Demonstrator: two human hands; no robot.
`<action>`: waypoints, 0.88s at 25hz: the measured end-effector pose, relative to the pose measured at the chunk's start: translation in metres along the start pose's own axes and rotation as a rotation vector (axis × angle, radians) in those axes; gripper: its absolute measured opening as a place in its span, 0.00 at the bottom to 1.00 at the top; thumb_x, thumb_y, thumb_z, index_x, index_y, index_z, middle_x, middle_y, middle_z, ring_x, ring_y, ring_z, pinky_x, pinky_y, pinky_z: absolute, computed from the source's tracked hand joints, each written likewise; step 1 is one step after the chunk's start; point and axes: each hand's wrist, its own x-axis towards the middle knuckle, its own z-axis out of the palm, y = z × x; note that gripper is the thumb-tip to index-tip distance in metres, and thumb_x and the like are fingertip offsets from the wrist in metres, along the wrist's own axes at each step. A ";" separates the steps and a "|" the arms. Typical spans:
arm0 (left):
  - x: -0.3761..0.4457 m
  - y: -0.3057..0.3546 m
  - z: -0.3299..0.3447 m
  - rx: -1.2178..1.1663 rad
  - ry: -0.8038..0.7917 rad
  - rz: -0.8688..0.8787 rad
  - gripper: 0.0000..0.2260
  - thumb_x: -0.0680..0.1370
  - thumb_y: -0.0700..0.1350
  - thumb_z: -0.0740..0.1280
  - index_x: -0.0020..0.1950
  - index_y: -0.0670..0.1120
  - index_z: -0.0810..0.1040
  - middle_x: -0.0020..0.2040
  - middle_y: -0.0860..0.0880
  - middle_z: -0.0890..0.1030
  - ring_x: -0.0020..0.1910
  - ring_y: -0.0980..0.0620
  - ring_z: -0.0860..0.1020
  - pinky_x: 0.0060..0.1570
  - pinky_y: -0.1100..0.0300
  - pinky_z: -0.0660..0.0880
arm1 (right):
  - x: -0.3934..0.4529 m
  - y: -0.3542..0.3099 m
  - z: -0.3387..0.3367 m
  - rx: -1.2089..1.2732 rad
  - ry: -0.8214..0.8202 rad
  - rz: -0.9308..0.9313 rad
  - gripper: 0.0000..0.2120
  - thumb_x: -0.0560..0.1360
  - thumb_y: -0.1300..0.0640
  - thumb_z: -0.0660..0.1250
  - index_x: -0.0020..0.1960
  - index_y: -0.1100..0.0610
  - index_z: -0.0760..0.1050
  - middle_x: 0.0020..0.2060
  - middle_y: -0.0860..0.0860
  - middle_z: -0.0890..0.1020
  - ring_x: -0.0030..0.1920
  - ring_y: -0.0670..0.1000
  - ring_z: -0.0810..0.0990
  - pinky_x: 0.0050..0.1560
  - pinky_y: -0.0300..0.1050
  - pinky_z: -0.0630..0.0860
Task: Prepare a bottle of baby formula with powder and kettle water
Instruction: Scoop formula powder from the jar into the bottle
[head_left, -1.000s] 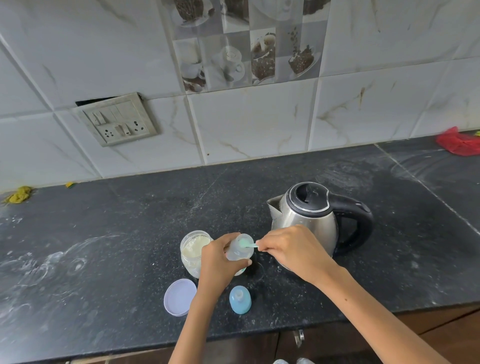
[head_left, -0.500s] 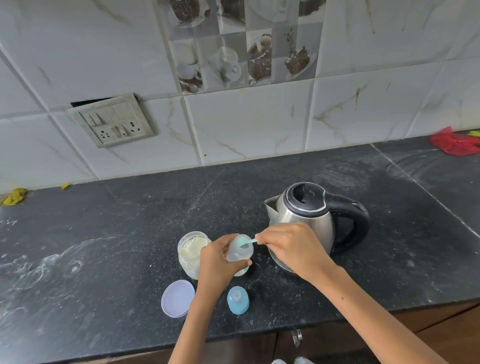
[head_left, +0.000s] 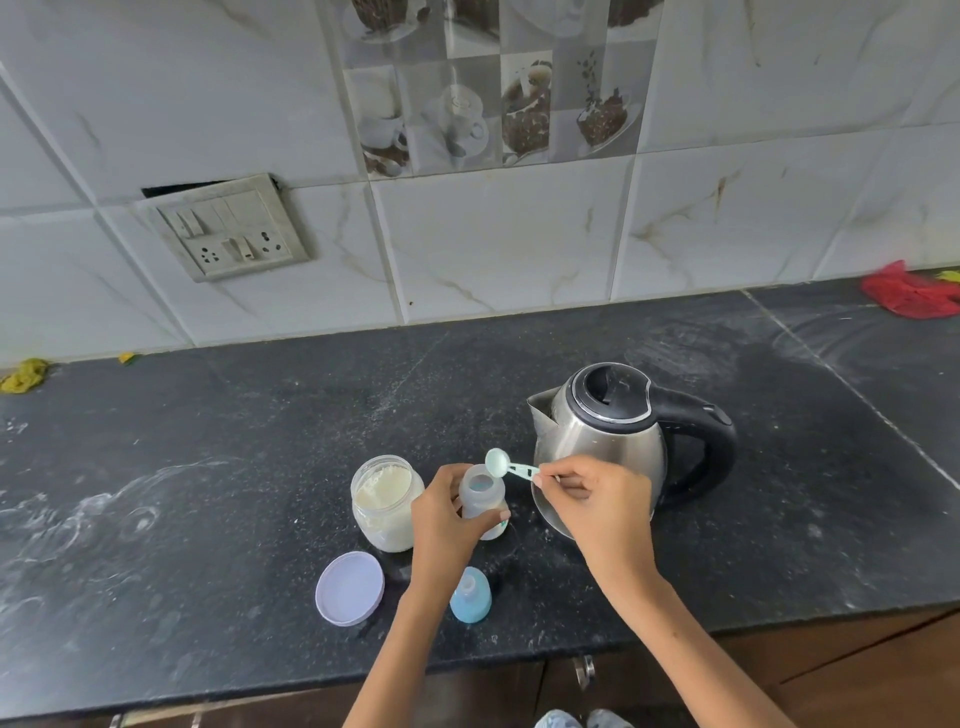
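Observation:
A small clear baby bottle stands open on the black counter, and my left hand is wrapped around its side. My right hand pinches the handle of a pale green scoop, whose bowl is tipped just above the far rim of the bottle's mouth. Left of the bottle is an open jar of pale formula powder. A steel kettle with a black lid and handle stands just behind my right hand, spout to the left.
The jar's lilac lid and the blue bottle teat cap lie near the counter's front edge. A red cloth sits at the far right by the tiled wall. A switch plate is on the wall. The counter is dusted with powder.
The scoop has lifted out of the bottle's mouth and its bowl has tipped up above the rim. My left hand keeps its hold on the bottle.

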 end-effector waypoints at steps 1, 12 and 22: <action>-0.001 -0.002 0.004 -0.018 0.007 -0.008 0.24 0.62 0.39 0.81 0.49 0.57 0.74 0.47 0.58 0.81 0.47 0.63 0.79 0.46 0.71 0.74 | -0.003 0.002 0.000 0.023 0.023 0.031 0.05 0.67 0.66 0.78 0.42 0.59 0.85 0.35 0.48 0.87 0.36 0.40 0.84 0.38 0.33 0.81; -0.032 -0.009 -0.001 0.017 0.149 -0.001 0.27 0.69 0.41 0.77 0.65 0.47 0.72 0.59 0.56 0.78 0.57 0.59 0.75 0.57 0.62 0.73 | -0.011 -0.006 0.006 0.161 0.010 0.147 0.05 0.68 0.64 0.78 0.43 0.59 0.85 0.35 0.46 0.86 0.36 0.39 0.85 0.40 0.32 0.80; -0.080 -0.015 -0.054 -0.050 0.334 -0.094 0.13 0.73 0.38 0.72 0.53 0.50 0.76 0.46 0.53 0.81 0.48 0.62 0.78 0.48 0.67 0.75 | 0.012 -0.029 0.103 0.163 -0.272 0.097 0.06 0.70 0.65 0.74 0.47 0.59 0.82 0.37 0.51 0.85 0.36 0.45 0.84 0.41 0.37 0.80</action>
